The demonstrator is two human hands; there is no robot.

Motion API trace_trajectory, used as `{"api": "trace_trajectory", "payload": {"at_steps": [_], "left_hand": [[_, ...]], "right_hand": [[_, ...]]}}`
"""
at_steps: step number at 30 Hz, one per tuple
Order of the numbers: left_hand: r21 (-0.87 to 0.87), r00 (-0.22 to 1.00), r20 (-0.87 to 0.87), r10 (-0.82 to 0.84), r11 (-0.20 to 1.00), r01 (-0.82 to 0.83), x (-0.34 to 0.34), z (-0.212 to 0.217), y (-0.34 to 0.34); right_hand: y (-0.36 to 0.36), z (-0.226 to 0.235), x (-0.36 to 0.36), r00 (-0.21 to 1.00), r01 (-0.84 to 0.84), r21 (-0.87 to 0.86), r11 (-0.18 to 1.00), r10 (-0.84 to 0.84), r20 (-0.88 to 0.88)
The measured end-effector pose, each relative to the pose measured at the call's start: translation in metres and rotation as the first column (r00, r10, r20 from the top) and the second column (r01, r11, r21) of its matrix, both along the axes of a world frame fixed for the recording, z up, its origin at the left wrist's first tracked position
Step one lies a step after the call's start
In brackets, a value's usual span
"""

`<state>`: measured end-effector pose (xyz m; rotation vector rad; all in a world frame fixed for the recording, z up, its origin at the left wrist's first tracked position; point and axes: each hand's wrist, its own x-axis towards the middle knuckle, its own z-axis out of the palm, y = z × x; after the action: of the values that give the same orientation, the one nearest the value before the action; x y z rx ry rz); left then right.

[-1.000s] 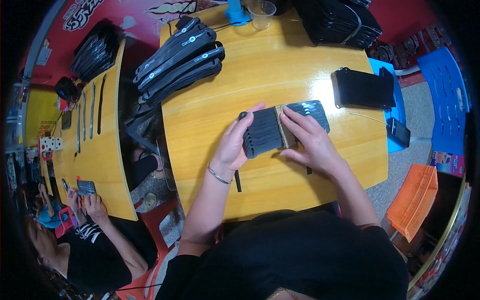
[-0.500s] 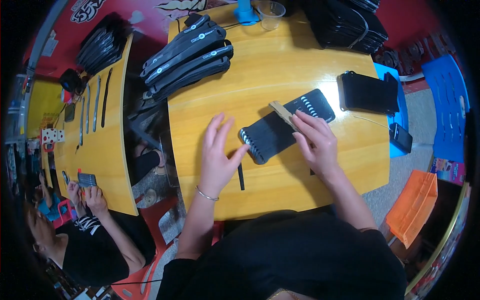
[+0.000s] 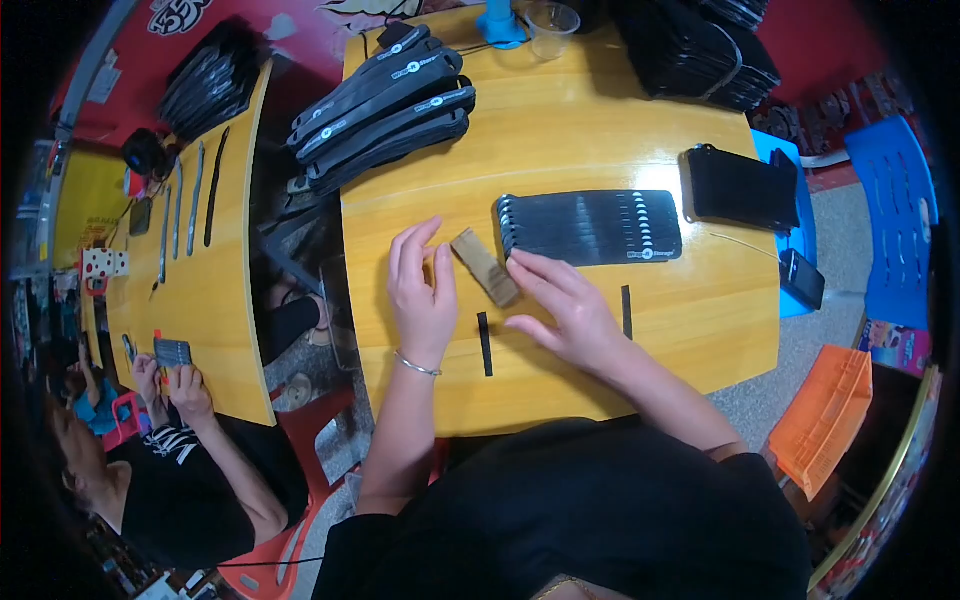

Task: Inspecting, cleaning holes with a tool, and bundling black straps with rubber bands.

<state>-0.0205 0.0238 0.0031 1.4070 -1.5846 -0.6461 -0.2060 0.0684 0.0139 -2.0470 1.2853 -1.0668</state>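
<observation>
A brown cardboard strip (image 3: 480, 262) lies slanted between my two hands. My left hand (image 3: 420, 295) is just left of it, fingers stretched and slightly apart, with nothing in them. On the other side, my right hand (image 3: 575, 308) has its thumb spread from its fingers around the strip's near end; I cannot tell whether it touches it. Its fingertips are beside the lower left corner of a flat bundle of black straps (image 3: 575, 228), which has white crescent marks at both ends. Closer to me, a short black strip (image 3: 486, 345) and another black strip (image 3: 627, 310) are on the table.
Black strap bundles (image 3: 385, 110) are piled at the back left, near a clear plastic cup (image 3: 551, 30). Tied black stacks (image 3: 700, 55) stand back right, with a black pack (image 3: 740, 188) nearer. At another table on the left sits a co-worker (image 3: 190, 480). An orange crate (image 3: 822, 420) is at right.
The black strap bundle has turned from slanted to nearly level and sits farther off. The cardboard strip has gone from atop it to the table at its left. My right hand has moved left.
</observation>
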Motion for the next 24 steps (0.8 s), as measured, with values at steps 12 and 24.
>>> {"api": "trace_trajectory", "payload": {"at_steps": [12,24], "left_hand": [[0.028,0.9,0.303,-0.312,0.947,0.319,0.009,0.004,0.013],[0.038,0.827,0.387,-0.408,0.903,0.428,0.011,0.003,-0.004]], "right_hand": [[-0.042,0.002,-0.015,0.918,-0.01,-0.063,0.998,-0.016,-0.397],[-0.035,-0.003,-0.014,0.859,-0.084,-0.01,0.996,0.067,-0.507]]}}
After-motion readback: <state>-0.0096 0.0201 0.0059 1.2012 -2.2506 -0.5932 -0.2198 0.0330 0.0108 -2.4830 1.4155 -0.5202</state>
